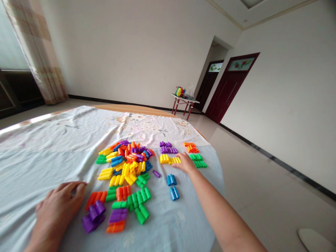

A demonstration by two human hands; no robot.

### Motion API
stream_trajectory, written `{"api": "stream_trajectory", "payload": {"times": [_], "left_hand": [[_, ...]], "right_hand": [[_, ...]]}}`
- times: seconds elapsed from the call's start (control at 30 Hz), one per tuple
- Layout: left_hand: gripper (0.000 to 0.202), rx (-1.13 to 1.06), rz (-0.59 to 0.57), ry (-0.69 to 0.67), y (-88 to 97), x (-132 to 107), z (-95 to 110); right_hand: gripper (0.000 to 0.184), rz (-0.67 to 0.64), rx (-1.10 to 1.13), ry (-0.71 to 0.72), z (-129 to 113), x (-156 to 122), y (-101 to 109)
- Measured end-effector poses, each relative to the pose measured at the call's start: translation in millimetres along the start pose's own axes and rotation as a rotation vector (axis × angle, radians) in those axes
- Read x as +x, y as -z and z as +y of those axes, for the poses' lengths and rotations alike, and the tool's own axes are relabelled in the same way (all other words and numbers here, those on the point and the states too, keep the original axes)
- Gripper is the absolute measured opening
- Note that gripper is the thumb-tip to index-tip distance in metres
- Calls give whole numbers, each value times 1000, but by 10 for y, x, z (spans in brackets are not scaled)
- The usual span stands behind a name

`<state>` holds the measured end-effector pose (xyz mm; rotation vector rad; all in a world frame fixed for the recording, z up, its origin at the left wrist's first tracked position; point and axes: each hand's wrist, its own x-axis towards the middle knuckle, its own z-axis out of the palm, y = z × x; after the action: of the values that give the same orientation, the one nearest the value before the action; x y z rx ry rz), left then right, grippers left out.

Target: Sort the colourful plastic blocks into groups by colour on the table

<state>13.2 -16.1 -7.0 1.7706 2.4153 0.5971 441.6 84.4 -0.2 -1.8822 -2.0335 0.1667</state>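
Observation:
A heap of coloured plastic blocks (126, 168) lies on a pale cloth-covered table (52, 147). To its right sit small sorted groups: purple blocks (168, 147), orange blocks (191, 147), yellow blocks (169, 159), green blocks (198, 160) and blue blocks (172, 185). My right hand (186, 162) reaches out with fingers on the yellow group, between it and the green one. My left hand (59, 206) rests flat on the cloth, fingers apart, holding nothing, just left of an orange block (96, 197) and purple blocks (93, 217).
The table's right edge drops to a shiny tiled floor (262, 182). A small red-legged table (185, 101) with coloured items stands by the far wall. Two dark red doors (231, 87) are at the back right. A curtain (36, 52) hangs at the left.

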Motion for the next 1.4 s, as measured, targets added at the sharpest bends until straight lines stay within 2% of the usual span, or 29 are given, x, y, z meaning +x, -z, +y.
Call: {"api": "stream_trajectory", "payload": {"times": [0.13, 0.4, 0.47, 0.57, 0.7, 0.8, 0.9, 0.97, 1.07, 1.23, 1.4], "left_hand": [[51, 25, -77, 35, 13, -3, -1], [52, 37, -51, 28, -37, 26, -20], [52, 42, -47, 31, -58, 36, -37], [52, 49, -44, 42, -78, 46, -52], [51, 27, -46, 32, -62, 40, -37], [49, 5, -35, 25, -40, 28, -25], [46, -14, -12, 8, -37, 22, -30], [46, -10, -10, 3, -40, 19, -38], [47, 0, -25, -1, -34, 9, -45], [50, -1, -45, -13, -19, 1, -56], [51, 31, -46, 11, -90, 48, -118]], "right_hand": [[46, 11, -15, -12, -44, 13, -1], [45, 45, -24, -10, -128, -18, 68], [45, 90, -9, 24, -188, -73, 116], [34, 150, 70, 153, -371, -194, 167], [21, 27, 129, 370, -735, -368, 135], [21, -52, 63, 400, -947, -453, 53], [18, -108, 2, 395, -1026, -490, -7], [19, -100, 31, 399, -1013, -495, -1], [23, -18, 167, 357, -913, -463, 75], [24, 129, 402, 125, -570, -288, 213], [24, 143, 429, -18, -267, -15, 246]]}}
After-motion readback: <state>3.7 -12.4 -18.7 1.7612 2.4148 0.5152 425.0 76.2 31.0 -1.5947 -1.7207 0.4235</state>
